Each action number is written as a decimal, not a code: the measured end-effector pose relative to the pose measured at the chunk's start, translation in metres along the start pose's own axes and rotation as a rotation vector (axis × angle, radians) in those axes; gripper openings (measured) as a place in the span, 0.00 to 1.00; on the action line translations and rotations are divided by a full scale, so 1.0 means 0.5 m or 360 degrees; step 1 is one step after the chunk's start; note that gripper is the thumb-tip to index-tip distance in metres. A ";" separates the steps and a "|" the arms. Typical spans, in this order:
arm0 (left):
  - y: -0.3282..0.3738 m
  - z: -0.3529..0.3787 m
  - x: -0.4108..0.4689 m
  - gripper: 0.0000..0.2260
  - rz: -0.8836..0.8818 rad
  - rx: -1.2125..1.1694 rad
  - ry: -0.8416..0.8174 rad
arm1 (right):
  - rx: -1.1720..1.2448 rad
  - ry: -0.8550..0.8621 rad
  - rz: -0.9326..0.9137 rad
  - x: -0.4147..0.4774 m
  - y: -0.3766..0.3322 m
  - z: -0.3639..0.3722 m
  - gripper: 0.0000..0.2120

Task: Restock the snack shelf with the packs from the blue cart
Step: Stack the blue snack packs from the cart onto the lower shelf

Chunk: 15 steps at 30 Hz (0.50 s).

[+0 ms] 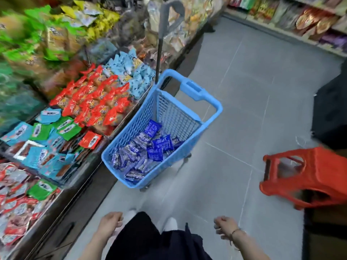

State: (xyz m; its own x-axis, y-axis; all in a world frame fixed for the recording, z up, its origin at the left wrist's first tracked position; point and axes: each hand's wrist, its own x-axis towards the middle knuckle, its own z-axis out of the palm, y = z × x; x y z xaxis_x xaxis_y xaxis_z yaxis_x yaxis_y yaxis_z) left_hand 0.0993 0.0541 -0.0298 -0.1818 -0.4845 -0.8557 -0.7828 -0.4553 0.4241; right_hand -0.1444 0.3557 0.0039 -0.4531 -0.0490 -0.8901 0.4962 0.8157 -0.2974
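Observation:
A blue plastic cart point(187, 89) stands on the grey floor beside the snack shelf point(97, 166). Several dark blue snack packs point(148, 149) lie in its bottom. A grey pull handle point(165, 19) rises from its far side. My left hand point(110, 222) hangs low near my body with fingers loosely curled, holding nothing. My right hand point(225, 227) is also low, loosely curled and holding nothing, with a bracelet on the wrist. Both hands are well short of the cart.
The shelf on the left holds red packs point(97, 98), light blue packs point(129, 72) and green and teal packs point(52, 132). A red plastic stool point(308, 175) lies to the right. Another shelf point(300, 17) lines the far right. A dark object point(332, 109) stands at the right edge.

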 end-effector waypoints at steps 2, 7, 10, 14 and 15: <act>0.026 0.017 0.003 0.07 0.0011 0.0005 0.0008 | -0.0007 -0.0012 -0.0017 0.025 -0.036 -0.029 0.12; 0.086 0.051 0.036 0.05 -0.0021 -0.0124 0.0107 | -0.0107 -0.0067 -0.0125 0.095 -0.168 -0.049 0.10; 0.129 0.068 0.073 0.09 -0.0038 -0.0146 0.0109 | -0.0233 -0.0095 -0.0312 0.132 -0.274 -0.037 0.13; 0.180 0.083 0.147 0.13 -0.0176 -0.0107 0.0197 | -0.0386 -0.0123 -0.0557 0.159 -0.431 -0.022 0.09; 0.194 0.085 0.166 0.15 -0.0195 -0.0102 0.0201 | -0.0418 -0.0155 -0.0611 0.163 -0.472 -0.018 0.07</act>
State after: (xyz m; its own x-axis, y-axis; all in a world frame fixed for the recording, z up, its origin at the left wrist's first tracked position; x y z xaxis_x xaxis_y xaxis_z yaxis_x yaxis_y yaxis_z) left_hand -0.0170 0.0015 -0.0722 -0.0079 -0.5107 -0.8598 -0.7542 -0.5615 0.3404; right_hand -0.3049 0.1645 0.0046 -0.4895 -0.4188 -0.7649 0.0967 0.8456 -0.5249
